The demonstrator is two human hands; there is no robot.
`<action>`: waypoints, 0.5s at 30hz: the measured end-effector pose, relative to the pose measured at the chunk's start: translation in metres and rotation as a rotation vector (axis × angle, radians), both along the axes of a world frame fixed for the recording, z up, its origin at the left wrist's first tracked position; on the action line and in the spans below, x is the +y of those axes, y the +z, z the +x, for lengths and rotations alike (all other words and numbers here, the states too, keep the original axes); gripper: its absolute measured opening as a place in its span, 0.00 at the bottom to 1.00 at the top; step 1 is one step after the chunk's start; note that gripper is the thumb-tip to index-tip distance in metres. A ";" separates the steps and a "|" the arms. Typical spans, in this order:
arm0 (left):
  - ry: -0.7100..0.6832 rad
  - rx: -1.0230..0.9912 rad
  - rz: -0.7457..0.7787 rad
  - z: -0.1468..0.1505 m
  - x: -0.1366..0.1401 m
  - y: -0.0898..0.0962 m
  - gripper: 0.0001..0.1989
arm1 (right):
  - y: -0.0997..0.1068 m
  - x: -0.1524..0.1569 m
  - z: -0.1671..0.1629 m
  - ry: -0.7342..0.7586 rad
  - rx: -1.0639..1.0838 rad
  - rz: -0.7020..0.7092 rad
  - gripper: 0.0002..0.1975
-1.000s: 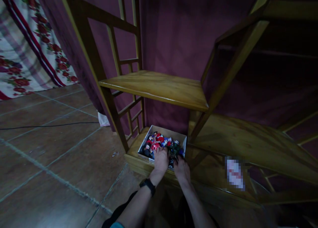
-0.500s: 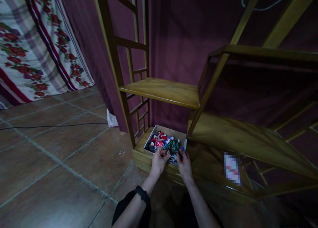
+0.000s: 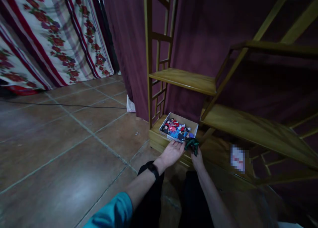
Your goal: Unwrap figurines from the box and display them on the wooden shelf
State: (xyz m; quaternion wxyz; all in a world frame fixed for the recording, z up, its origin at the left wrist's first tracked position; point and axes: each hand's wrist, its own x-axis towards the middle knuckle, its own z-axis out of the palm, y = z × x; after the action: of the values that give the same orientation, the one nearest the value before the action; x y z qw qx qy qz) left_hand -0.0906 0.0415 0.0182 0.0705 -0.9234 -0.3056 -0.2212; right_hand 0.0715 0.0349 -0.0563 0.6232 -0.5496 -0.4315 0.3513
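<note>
A shallow cardboard box [image 3: 193, 123] with pale outer sides stands on the low wooden ledge. Inside it lie several small doll-like figurines [image 3: 172, 128] in red, blue, black and white. In front of the box's near right corner is a dark green figurine [image 3: 191, 144], its details too small to make out. My right hand [image 3: 197, 159] grips this figurine from its lower right side. My left hand [image 3: 174, 151], with a dark band on the wrist, is at the box's front wall, its closed fingertips on the green figurine's left side.
A wooden shelf unit [image 3: 184, 79] rises around the box, with one board above it and slanted bars to the right. A blurred pale item [image 3: 238, 159] lies to the right on the lower level. A dark cable [image 3: 81, 105] crosses the tiled floor [image 3: 74, 148] at left.
The green figurine has come out from over the box to in front of its near right corner, with my hands. The view has turned left, so the shelf appears further right.
</note>
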 end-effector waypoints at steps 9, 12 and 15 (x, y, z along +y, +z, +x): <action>-0.086 0.083 0.160 -0.016 -0.036 0.028 0.21 | 0.046 -0.031 0.005 0.080 -0.420 0.261 0.16; -0.106 0.101 0.177 -0.014 -0.042 0.031 0.21 | 0.051 -0.038 0.006 0.049 -0.447 0.284 0.17; -0.102 0.101 0.212 -0.012 -0.043 0.027 0.21 | 0.056 -0.041 0.004 0.034 -0.421 0.267 0.18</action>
State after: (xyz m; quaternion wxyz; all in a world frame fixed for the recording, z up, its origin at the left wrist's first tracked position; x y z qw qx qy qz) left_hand -0.1027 -0.0016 0.0450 0.1716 -0.9351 -0.2294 -0.2087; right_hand 0.0751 -0.0059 -0.0005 0.5808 -0.5160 -0.6035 0.1794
